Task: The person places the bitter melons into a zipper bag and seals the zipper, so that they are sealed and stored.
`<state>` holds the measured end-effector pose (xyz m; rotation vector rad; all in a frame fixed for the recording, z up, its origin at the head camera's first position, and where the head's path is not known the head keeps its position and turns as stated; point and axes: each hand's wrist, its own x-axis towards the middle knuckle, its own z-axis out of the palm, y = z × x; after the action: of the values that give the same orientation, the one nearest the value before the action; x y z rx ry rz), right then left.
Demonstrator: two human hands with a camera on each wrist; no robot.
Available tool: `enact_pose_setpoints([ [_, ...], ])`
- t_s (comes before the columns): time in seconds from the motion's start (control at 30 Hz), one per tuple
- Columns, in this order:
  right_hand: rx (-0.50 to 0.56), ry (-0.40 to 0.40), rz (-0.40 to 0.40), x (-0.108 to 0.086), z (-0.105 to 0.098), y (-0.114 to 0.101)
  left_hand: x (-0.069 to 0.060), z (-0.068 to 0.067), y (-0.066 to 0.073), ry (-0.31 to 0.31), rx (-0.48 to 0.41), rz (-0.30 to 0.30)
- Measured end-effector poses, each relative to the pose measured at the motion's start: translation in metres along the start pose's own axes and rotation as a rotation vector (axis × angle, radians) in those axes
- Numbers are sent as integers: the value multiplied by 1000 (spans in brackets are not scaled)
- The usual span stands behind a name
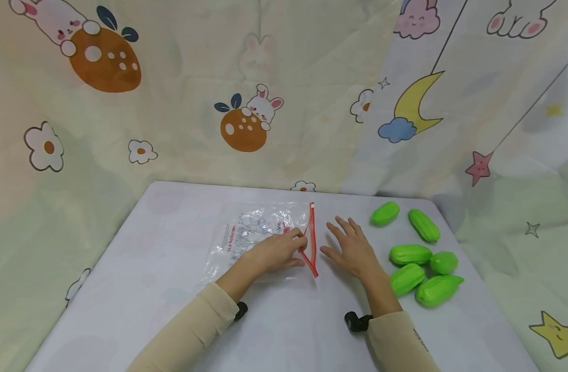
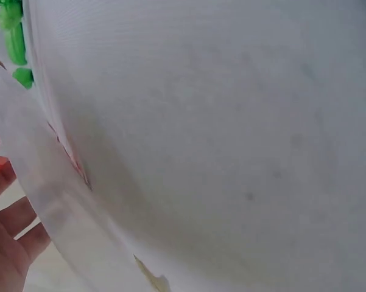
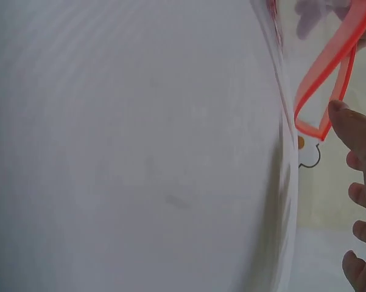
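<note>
A clear plastic zip bag with a red zip edge lies flat on the table, its mouth facing right. My left hand reaches across the bag and grips one side of the red edge, holding the mouth apart. In the right wrist view the red edge forms an open loop. Just right of the mouth, my right hand hovers with fingers spread and nothing in it. Only part of my left hand shows in the left wrist view.
Several bright green, oblong vegetable-like pieces lie at the table's right side, one green piece nearest the front. The white table ends at a patterned cloth backdrop. Black wrist-worn devices sit near the sleeves.
</note>
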<state>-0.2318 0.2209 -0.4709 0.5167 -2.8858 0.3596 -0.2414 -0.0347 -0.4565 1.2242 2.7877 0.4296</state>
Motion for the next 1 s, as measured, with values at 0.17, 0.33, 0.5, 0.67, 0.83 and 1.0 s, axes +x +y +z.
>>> enact_pose_setpoints([
  [0.17, -6, -11, 7, 1, 0, -4, 0, 3, 2, 5, -75, 53],
  [0.33, 30, -21, -43, 6, 1, -10, -6, 2, 2, 22, -73, 48],
  [0.5, 65, -21, -96, 12, 5, -15, -11, -1, 0, 28, -62, 36],
  [0.67, 89, -50, -136, 16, 6, -17, -14, 0, -2, 34, -74, 27],
  [0.83, 122, -97, -129, 19, 6, -21, -17, -1, -3, 38, -70, 28],
  [1.0, 171, -180, -99, 23, 8, -22, -20, -4, -2, 43, -61, 2],
])
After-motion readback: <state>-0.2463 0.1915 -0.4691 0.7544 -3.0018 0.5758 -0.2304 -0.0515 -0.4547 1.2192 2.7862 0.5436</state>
